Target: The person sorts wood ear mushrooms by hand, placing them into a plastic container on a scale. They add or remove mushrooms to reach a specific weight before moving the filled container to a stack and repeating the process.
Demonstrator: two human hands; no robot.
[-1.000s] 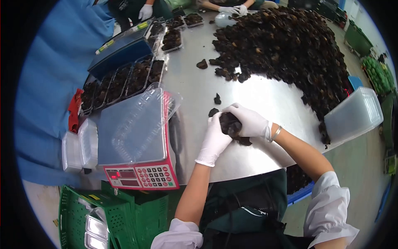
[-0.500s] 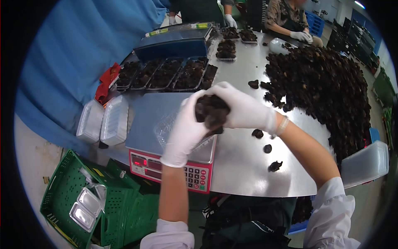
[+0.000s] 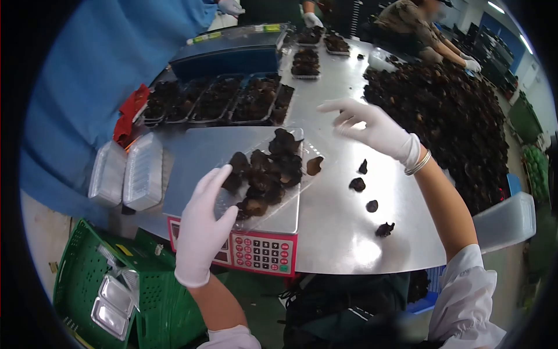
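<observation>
Dark brown, ear-shaped pieces (image 3: 264,174) lie heaped in a clear plastic tray on the metal plate of a scale (image 3: 192,145) with a red keypad front. My left hand (image 3: 204,224), in a white glove, is at the tray's left side, thumb and fingers apart, holding nothing. Over the table to the right of the scale, my right hand (image 3: 372,129) hangs in the air, gloved, with spread fingers and nothing in it. One brown piece (image 3: 314,166) rests at the tray's right edge.
Filled trays (image 3: 218,100) stand behind the scale, empty clear trays (image 3: 143,171) at its left. A big dark pile (image 3: 442,116) covers the table's right side, with stacked containers (image 3: 504,224) nearby. Green crates (image 3: 81,279) are lower left. Co-workers (image 3: 415,26) are across the table.
Both hands have let go of the dark pieces, which now lie in the tray. My left hand moved left and down, my right hand to the right. The seated co-worker now leans and reaches right.
</observation>
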